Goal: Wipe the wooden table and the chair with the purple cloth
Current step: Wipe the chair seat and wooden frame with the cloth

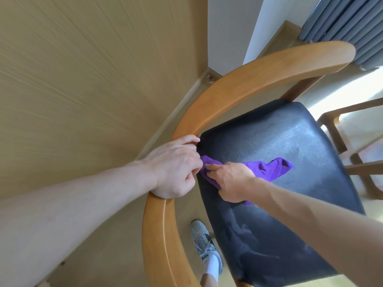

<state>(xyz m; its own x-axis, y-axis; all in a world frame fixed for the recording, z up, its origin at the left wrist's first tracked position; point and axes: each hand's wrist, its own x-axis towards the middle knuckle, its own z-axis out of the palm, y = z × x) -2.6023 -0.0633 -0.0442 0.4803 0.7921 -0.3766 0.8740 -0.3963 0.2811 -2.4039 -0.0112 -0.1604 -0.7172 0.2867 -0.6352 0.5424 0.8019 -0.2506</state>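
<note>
White laced sneaker (pixel 204 243) on floor below, leg cut off at frame edge. Left hand (pixel 176 168) curled over curved orange wooden chair backrest (pixel 259 75), fingertips hidden behind rail. Right hand (pixel 230 181) flat, fingers straight, pressing crumpled purple cloth (pixel 269 168) onto black padded chair seat (pixel 290 137); cloth middle hidden under palm. Second wooden chair frame (pixel 335 123) beyond, cut off.

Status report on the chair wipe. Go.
Left hand grips chair's curved wooden rail. Right hand presses purple cloth on black seat. Nothing blocking.
</note>
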